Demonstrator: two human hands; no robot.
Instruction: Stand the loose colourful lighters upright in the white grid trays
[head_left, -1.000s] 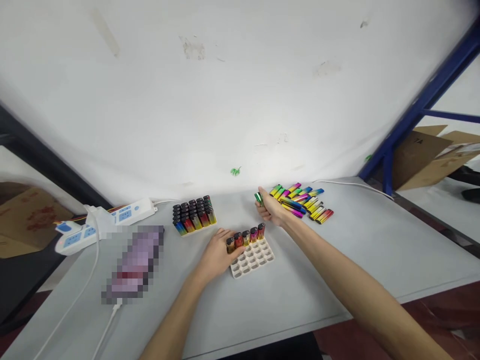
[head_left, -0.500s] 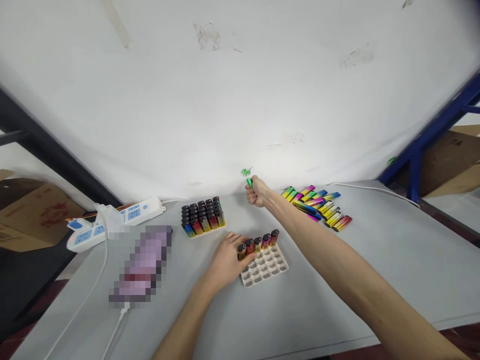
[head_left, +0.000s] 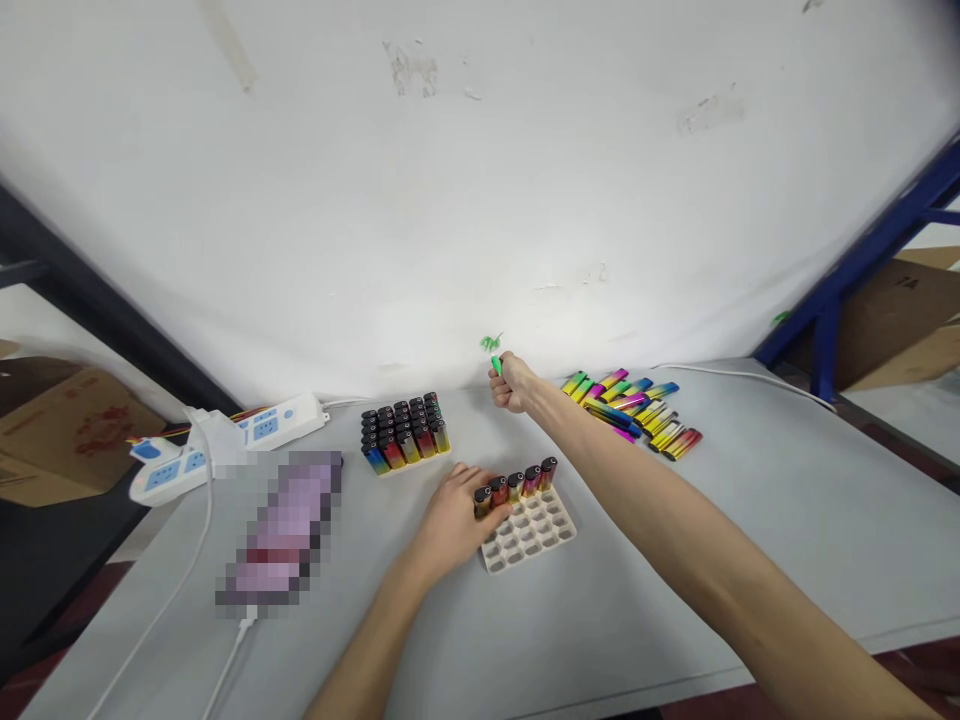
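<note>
My right hand (head_left: 512, 383) is closed round a green marker (head_left: 496, 365) whose tip is at the white wall, by a green scribble (head_left: 490, 343). My left hand (head_left: 459, 515) grips the left end of a cream-coloured tray (head_left: 529, 540), with thumb in front and fingers behind, against the leftmost lighter. A single row of black-topped lighters (head_left: 515, 487) stands upright along the tray's back edge, and the holes in front of it hold nothing. Further left is a second tray, filled with upright lighters (head_left: 406, 432).
A heap of shiny multicoloured lighters (head_left: 637, 410) lies right of my right forearm. On the left are a white power strip (head_left: 262, 425), a blurred-out phone-like item (head_left: 289, 530) and a white cable (head_left: 229, 660). Cardboard boxes (head_left: 82, 435) and a blue frame (head_left: 862, 270) flank the table.
The green marker has tilted slightly in my right hand, and its pale tip end now shows beside the scribble. My left hand stays on the tray. The view has shifted very slightly.
</note>
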